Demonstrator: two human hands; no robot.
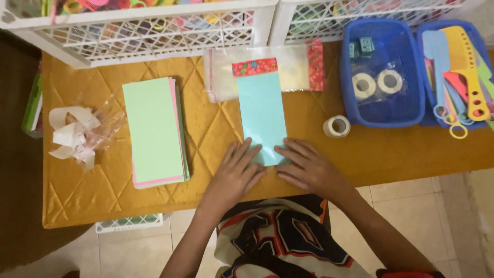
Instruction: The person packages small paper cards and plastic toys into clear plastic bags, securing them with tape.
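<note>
A light blue paper sheet in a clear sleeve with a red flowered top strip lies upright on the yellow quilted table cover. My left hand rests flat at its lower left corner, fingers spread, pressing the bottom edge. My right hand lies flat at the lower right corner, fingertips touching the sheet. Neither hand grips anything. Behind the sheet lie more clear sleeves with a red flowered strip.
A stack of green and pink paper lies to the left, with crumpled white strips and plastic beyond it. A tape roll sits near a blue basket holding tape rolls. Another basket holds colourful plastic tools. White lattice crates stand behind.
</note>
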